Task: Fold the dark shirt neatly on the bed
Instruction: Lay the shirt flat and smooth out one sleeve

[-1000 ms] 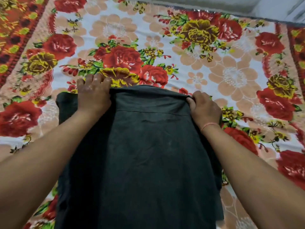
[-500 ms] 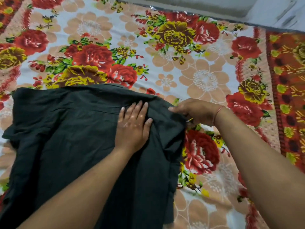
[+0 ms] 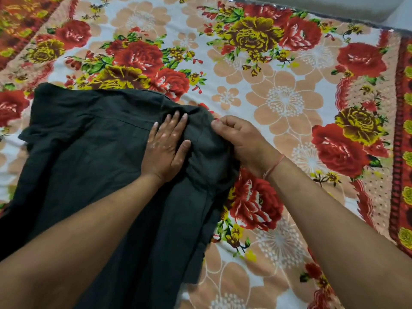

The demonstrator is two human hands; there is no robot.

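The dark shirt (image 3: 89, 166) lies spread on the flowered bedsheet (image 3: 278, 103), taking up the left and lower middle of the head view. My left hand (image 3: 166, 146) presses flat on the shirt near its upper right corner, fingers straight. Just to its right, my right hand (image 3: 238, 139) has curled fingers and grips the shirt's right edge, where the cloth is bunched and turned inward. A thin red thread circles my right wrist. Both forearms reach in from the bottom and hide part of the shirt's lower half.
The sheet's red and orange border (image 3: 401, 152) runs down the right side. A pale wall or bed edge (image 3: 334, 7) shows at the top right. Bare flowered sheet stretches above and to the right of the shirt.
My left hand slid from the shirt's top left edge to its upper right part and now presses flat. My right hand has drawn the right edge inward over the shirt.
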